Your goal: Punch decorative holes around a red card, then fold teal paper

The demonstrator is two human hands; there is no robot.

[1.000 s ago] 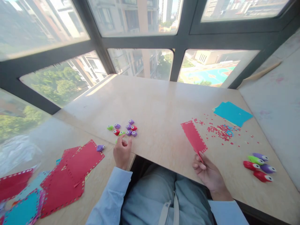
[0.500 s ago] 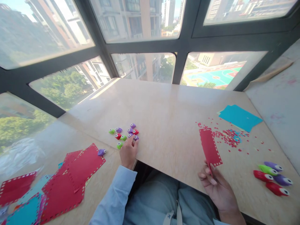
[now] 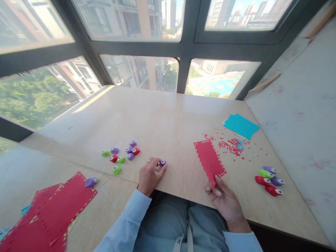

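My left hand (image 3: 149, 175) rests on the wooden table (image 3: 168, 115) near its front edge, fingers pinched on a small purple paper punch (image 3: 162, 162). Left of it lies a cluster of several small punches (image 3: 120, 154) in purple, red and green. My right hand (image 3: 224, 201) grips the near end of a red paper strip (image 3: 209, 161) whose edges are lined with punched holes; the strip lies flat on the table.
Red confetti (image 3: 231, 145) and a teal paper sheet (image 3: 241, 126) lie at the right. Several larger punches (image 3: 269, 180) sit near the right front edge. Red punched sheets (image 3: 52, 213) and one purple punch (image 3: 91, 181) cover the lower side table.
My left hand took one purple punch out of the cluster and carried it right toward the middle. The right hand keeps holding the red strip. The camera turned.
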